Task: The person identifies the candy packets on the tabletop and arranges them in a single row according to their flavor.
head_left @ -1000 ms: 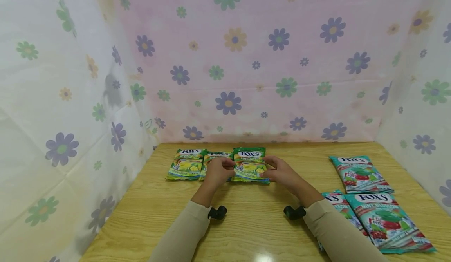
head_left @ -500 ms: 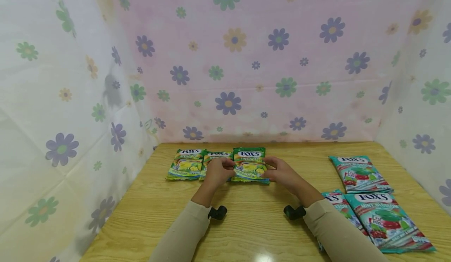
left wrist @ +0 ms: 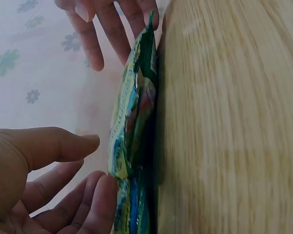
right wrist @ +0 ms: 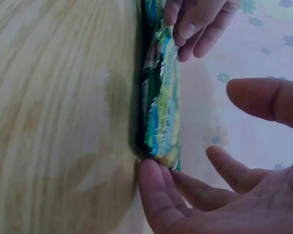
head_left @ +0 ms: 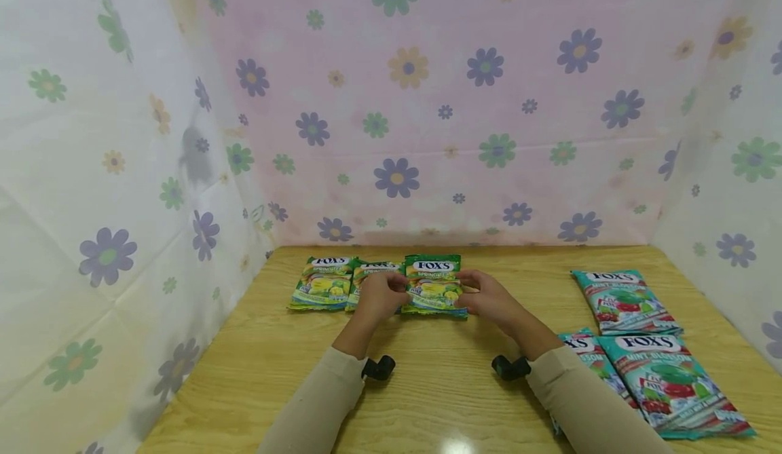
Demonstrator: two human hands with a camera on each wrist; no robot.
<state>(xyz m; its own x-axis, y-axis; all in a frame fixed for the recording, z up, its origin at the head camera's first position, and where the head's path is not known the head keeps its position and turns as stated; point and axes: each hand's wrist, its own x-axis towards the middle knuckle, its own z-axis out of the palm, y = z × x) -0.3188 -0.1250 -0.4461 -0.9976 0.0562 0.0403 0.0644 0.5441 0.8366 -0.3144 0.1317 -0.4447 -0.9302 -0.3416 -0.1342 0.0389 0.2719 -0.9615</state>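
Between both hands on the desk (head_left: 442, 393), the rightmost green bag (head_left: 432, 283) is lying flat, its long axis seemingly running front to back. Nearest, the right hand (head_left: 493, 303) is touching its right edge; the left hand (head_left: 379, 298) is hovering where it meets the middle green bag (head_left: 373, 271). Each grip is staying apart, neither clamping anything.

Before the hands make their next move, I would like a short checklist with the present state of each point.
1. Rightmost green pack lies front up: ok.
2. Right hand touching this pack's right end: ok.
3. Left hand pinching this pack: not ok, its thumb stands apart.
4. Middle green pack uncovered in head view: not ok, left hand hides part.
5. Right sleeve free of lower-left teal pack: cannot tell, contact hidden.
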